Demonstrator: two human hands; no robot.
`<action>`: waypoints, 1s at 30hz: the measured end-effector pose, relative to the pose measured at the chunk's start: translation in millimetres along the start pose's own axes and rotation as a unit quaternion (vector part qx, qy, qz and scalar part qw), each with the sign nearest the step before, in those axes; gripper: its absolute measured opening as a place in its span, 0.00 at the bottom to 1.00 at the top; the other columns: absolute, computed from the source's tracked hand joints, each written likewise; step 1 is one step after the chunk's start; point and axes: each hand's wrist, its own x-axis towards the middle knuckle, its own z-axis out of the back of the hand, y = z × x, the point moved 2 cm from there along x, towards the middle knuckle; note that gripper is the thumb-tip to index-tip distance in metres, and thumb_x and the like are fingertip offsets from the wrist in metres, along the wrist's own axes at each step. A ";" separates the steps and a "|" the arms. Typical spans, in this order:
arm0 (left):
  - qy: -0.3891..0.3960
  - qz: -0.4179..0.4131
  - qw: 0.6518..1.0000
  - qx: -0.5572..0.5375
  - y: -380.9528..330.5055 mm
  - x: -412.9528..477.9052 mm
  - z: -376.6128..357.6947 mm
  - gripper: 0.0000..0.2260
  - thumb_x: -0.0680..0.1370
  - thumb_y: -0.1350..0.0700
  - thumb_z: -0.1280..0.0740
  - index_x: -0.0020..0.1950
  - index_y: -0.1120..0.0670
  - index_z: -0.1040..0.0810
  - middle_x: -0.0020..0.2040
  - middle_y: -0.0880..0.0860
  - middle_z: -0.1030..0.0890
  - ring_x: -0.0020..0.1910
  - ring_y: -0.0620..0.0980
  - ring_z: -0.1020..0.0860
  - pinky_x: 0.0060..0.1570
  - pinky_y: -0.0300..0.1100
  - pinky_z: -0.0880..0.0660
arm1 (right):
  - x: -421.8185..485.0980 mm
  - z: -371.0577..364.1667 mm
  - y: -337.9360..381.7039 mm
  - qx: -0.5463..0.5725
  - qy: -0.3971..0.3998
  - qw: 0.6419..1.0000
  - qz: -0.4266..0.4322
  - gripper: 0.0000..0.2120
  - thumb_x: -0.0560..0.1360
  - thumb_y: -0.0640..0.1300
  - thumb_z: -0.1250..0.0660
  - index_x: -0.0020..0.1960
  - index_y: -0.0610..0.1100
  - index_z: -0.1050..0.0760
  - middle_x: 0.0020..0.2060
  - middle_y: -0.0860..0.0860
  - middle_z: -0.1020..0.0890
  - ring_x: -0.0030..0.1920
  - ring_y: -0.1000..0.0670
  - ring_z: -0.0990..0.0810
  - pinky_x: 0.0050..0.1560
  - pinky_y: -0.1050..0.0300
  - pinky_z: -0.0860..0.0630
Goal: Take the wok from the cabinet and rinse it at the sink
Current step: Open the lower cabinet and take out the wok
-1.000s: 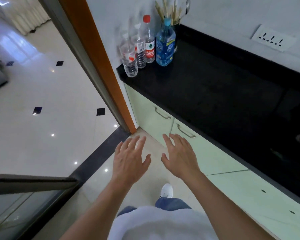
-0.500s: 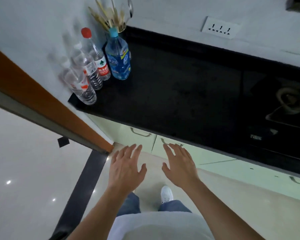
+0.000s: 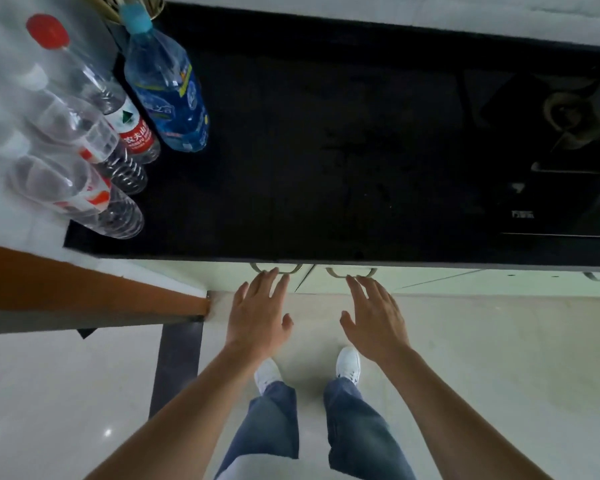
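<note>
Two pale green cabinet doors sit under the black countertop (image 3: 326,150), both closed. My left hand (image 3: 258,313) is open, its fingertips just below the left door's metal handle (image 3: 276,270). My right hand (image 3: 374,315) is open too, fingertips at the right door's handle (image 3: 351,271). Neither hand grips anything. No wok or sink is in view.
Several plastic bottles (image 3: 167,95) stand at the countertop's left end beside a white wall. A gas hob (image 3: 565,161) lies at the right. An orange door frame (image 3: 94,289) juts in at the left. My feet in white shoes (image 3: 349,363) stand on the light tiled floor.
I have turned to face the counter squarely and stepped closer. Both hands have risen and spread apart, from floor level up to the two cabinet handles.
</note>
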 end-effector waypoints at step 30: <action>-0.035 -0.020 0.998 0.046 32.7 -116.4 -101.1 0.36 0.75 0.45 0.34 0.78 0.54 0.45 0.79 0.54 0.42 0.79 0.53 0.48 0.76 0.55 0.47 | -68.1 -89.4 -50.0 0.018 -0.071 0.996 0.042 0.20 0.74 0.44 0.33 0.64 0.44 0.29 0.62 0.50 0.28 0.63 0.49 0.29 0.62 0.51 0.24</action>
